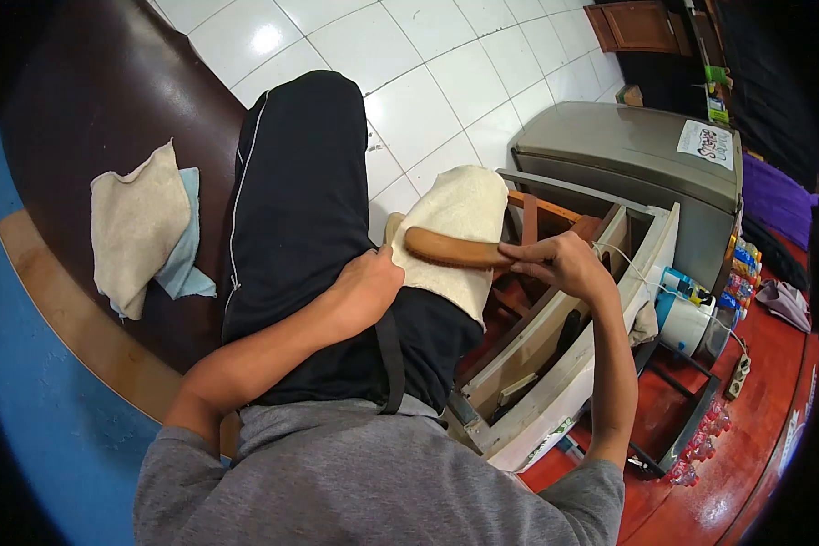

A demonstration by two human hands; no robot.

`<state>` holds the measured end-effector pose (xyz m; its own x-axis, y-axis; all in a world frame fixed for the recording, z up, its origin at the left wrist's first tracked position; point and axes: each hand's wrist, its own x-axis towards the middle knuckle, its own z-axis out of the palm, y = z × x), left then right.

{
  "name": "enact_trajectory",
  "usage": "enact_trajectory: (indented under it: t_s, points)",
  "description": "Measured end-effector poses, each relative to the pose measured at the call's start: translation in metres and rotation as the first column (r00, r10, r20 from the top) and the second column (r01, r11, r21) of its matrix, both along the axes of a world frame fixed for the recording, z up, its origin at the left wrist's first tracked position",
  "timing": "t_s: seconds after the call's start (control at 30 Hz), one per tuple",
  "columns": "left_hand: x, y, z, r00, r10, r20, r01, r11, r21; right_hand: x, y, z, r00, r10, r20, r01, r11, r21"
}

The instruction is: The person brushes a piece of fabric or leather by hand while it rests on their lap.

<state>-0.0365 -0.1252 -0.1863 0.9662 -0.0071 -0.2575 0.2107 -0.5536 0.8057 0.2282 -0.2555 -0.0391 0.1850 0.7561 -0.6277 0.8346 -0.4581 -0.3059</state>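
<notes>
A cream cloth (455, 232) is draped over my raised knee in black trousers (300, 182). A long brown wooden brush (450, 248) lies across the cloth. My right hand (555, 264) grips the brush's right end, fingers curled around it. My left hand (369, 282) rests on my thigh at the cloth's left edge, pressing against it; I cannot tell whether its fingers pinch the cloth or whether something lies hidden under it.
A beige cloth (136, 223) and a light blue one (187, 250) lie on the dark brown seat at left. An open wooden drawer box (573, 337) stands right of my knee, a grey metal cabinet (637, 150) behind it. Bottles and a white jug (687, 318) sit at right.
</notes>
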Motion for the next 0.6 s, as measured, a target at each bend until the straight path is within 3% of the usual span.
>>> enact_trajectory:
  t_s: [0.07, 0.1, 0.17, 0.23, 0.27, 0.33, 0.37, 0.43, 0.47, 0.5, 0.53, 0.6]
  points:
    - [-0.002, -0.003, -0.003, 1.000, 0.007, 0.010, -0.007, 1.000, -0.002, 0.007, -0.009, -0.006, 0.984, 0.000, 0.177, 0.022, 0.992, -0.121]
    - [-0.001, -0.004, -0.005, 1.000, 0.022, 0.012, -0.022, 1.000, 0.005, 0.007, -0.013, -0.008, 0.984, -0.005, 0.178, 0.027, 0.992, -0.123]
    - [0.000, -0.004, -0.006, 0.999, 0.040, 0.017, -0.040, 0.999, 0.016, 0.008, -0.015, -0.009, 0.850, -0.096, 0.518, 0.104, 0.994, 0.012]
    - [-0.001, -0.004, -0.006, 0.995, 0.058, 0.082, -0.061, 0.997, 0.036, 0.005, -0.014, -0.001, 0.823, -0.096, 0.559, 0.110, 0.994, 0.008]
    - [-0.002, -0.003, -0.006, 0.995, 0.057, 0.078, -0.060, 0.998, 0.036, 0.012, -0.025, 0.001, 0.928, -0.190, 0.322, 0.184, 0.982, 0.050]
    - [0.000, -0.004, -0.005, 0.997, 0.046, 0.062, -0.049, 0.998, 0.047, 0.009, -0.037, 0.008, 0.952, -0.262, -0.160, 0.267, 0.964, 0.011]
    - [0.000, -0.004, -0.004, 0.997, 0.041, 0.064, -0.044, 0.998, 0.046, 0.004, -0.040, 0.012, 0.948, -0.195, -0.250, 0.177, 0.980, -0.091]
    - [0.000, -0.004, -0.003, 0.996, 0.055, 0.072, -0.059, 0.997, 0.052, -0.010, -0.042, 0.013, 0.908, -0.217, -0.358, 0.175, 0.974, -0.146]
    - [0.000, -0.004, -0.003, 0.996, 0.052, 0.068, -0.056, 0.997, 0.054, -0.011, -0.055, 0.008, 0.943, -0.234, -0.237, 0.230, 0.972, -0.044]
    - [0.000, -0.004, -0.002, 0.999, 0.023, 0.022, -0.025, 0.998, 0.052, -0.008, -0.063, 0.005, 0.941, -0.239, -0.241, 0.235, 0.971, -0.045]
    - [0.001, -0.005, -0.002, 1.000, -0.006, -0.022, 0.007, 0.999, 0.049, -0.005, -0.070, 0.003, 0.959, -0.283, 0.007, 0.283, 0.959, 0.024]
    - [0.001, -0.007, -0.003, 0.999, -0.021, -0.040, 0.024, 0.996, 0.084, -0.009, -0.063, 0.012, 0.862, -0.285, 0.419, 0.269, 0.958, 0.099]
